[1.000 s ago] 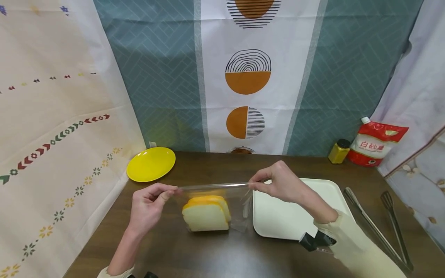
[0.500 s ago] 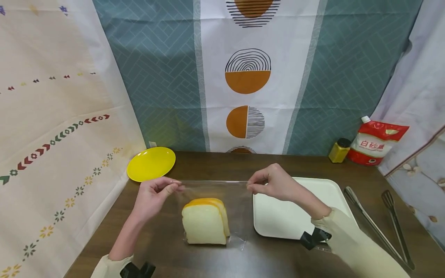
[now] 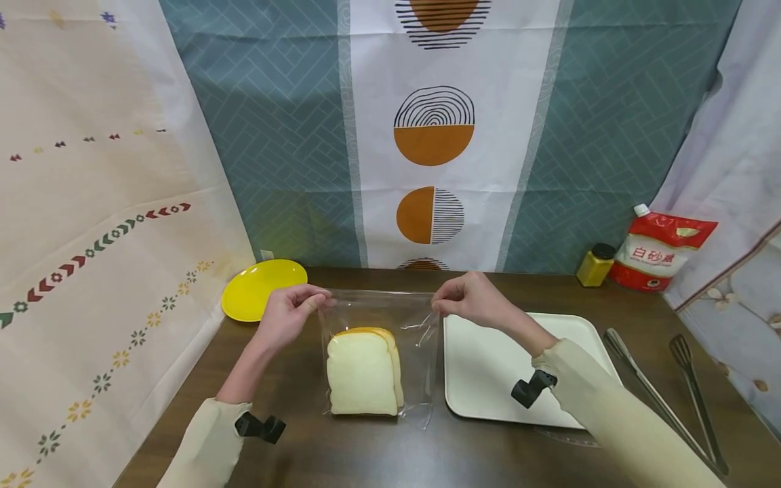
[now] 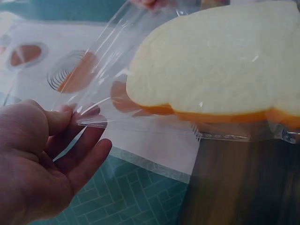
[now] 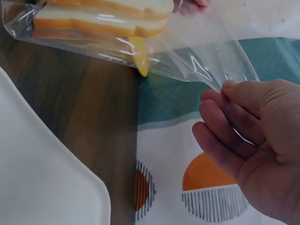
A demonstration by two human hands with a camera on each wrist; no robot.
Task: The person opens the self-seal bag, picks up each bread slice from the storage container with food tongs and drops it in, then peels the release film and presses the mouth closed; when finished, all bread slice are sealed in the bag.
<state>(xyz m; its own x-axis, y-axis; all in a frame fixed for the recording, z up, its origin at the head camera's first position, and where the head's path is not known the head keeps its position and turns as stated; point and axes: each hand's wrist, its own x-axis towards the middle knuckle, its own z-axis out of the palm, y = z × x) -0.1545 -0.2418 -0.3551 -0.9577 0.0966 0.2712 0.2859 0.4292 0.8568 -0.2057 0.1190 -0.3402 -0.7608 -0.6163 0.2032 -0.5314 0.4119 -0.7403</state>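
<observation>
A clear plastic bag (image 3: pixel 417 346) hangs stretched between both hands over the table. Inside it stand two slices of white bread (image 3: pixel 361 373), with orange-brown crusts, near the bag's bottom. My left hand (image 3: pixel 291 313) pinches the top left corner of the bag between thumb and fingers. At the opposite top corner my right hand (image 3: pixel 472 298) pinches the film the same way. Close up in the left wrist view, a bread slice (image 4: pixel 215 61) shows through the wrinkled film. The right wrist view shows both slices (image 5: pixel 101 18) edge-on in the bag.
Just right of the bag lies a white tray (image 3: pixel 488 400). A yellow plate (image 3: pixel 250 291) sits at the back left. Tongs (image 3: pixel 647 386) and a black whisk-like utensil (image 3: pixel 695 386) lie at the right, with a yellow jar (image 3: pixel 594 266) and a red-white pouch (image 3: pixel 662 251) behind.
Both hands have risen, lifting the top of the bag. The bag now hangs upright, its front turned more toward me, and the bread shows taller inside it.
</observation>
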